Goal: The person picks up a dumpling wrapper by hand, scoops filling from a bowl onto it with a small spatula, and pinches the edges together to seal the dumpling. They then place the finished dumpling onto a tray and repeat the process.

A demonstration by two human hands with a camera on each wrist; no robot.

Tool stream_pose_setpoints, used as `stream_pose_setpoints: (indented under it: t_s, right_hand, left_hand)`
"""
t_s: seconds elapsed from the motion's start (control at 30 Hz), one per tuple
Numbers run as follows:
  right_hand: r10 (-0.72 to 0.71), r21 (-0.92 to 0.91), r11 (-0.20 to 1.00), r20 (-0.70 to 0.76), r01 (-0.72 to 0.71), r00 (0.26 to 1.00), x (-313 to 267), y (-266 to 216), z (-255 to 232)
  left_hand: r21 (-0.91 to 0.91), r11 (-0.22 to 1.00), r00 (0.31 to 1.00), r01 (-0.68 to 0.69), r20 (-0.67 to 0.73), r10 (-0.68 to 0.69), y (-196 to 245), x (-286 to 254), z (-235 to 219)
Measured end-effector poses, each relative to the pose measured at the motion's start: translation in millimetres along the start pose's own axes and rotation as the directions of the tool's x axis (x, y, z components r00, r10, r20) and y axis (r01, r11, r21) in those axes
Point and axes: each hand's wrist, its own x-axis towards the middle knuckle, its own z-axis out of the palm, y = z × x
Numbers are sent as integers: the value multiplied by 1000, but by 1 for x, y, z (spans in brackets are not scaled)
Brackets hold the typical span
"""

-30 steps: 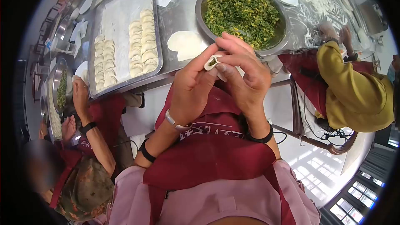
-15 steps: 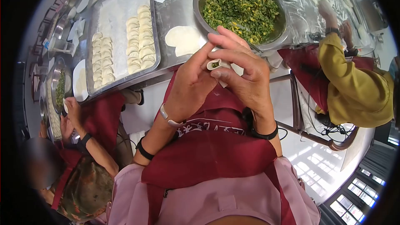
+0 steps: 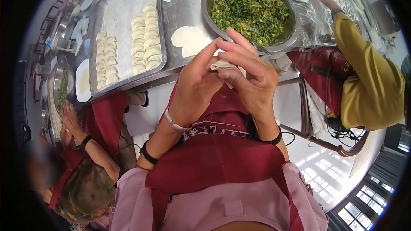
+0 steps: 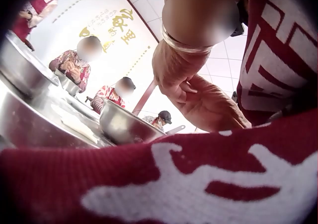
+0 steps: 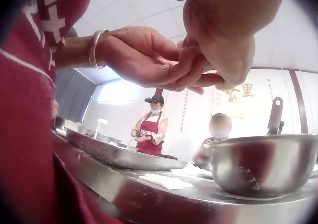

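Note:
Both hands meet in front of the apron, around a half-moon dumpling (image 3: 223, 65) of pale dough. My left hand (image 3: 198, 86) holds it from the left, its fingertips against the dough. From the other side my right hand (image 3: 258, 79) pinches the edge between thumb and forefinger. The dough's near end looks folded over, and no filling shows there. In the right wrist view the left hand (image 5: 136, 55), with a bracelet at its wrist, reaches under the right hand (image 5: 223, 35); the dumpling is hidden by fingers.
Beyond the hands stands a metal bowl (image 3: 204, 10) of chopped green-and-yellow filling with a utensil handle at its rim. Round wrappers (image 3: 187, 38) lie left of it. A metal tray (image 3: 122, 25) holds rows of dumplings. People work at left and right (image 3: 368, 77).
The dough's open end, with green filling showing, is now folded closed. Both hands stay together, slightly further right. The person at right stretches an arm forward; the one at left brings hands together.

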Motion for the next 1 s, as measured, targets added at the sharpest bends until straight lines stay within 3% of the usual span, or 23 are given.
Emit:
stream_pose_setpoints:
  t_s: [0.17, 0.27, 0.37, 0.47, 0.57, 0.67, 1.0]
  right_hand:
    - [-61, -136, 989, -27, 57, 998, 0, 4, -3]
    - [-91, -183, 979, -16, 86, 996, 0, 4, -1]
    - [-146, -181, 971, 55, 154, 988, -2, 9, -3]
    - [-46, -233, 969, 132, 76, 990, 5, -4, -11]
    - [101, -67, 994, 166, -91, 981, 10, -13, -11]
    - [142, -8, 990, 247, -144, 959, 10, -13, -15]
    - [-22, 70, 998, 199, 9, 980, 3, 0, -10]
  left_hand:
    - [38, 999, 997, 20, -71, -17, 1, -5, 4]
    - [229, 973, 1000, -22, -7, 24, 0, -4, 0]
    - [179, 984, 997, -13, 74, 0, -1, -3, -6]
    - [61, 997, 995, 36, 94, -41, 8, -2, -3]
    - [-79, 994, 995, 73, 68, -67, 7, -3, 4]
    - [233, 971, 978, 62, 181, -106, 14, -4, -8]
    - [-94, 993, 994, 78, 80, -70, 13, -8, 0]
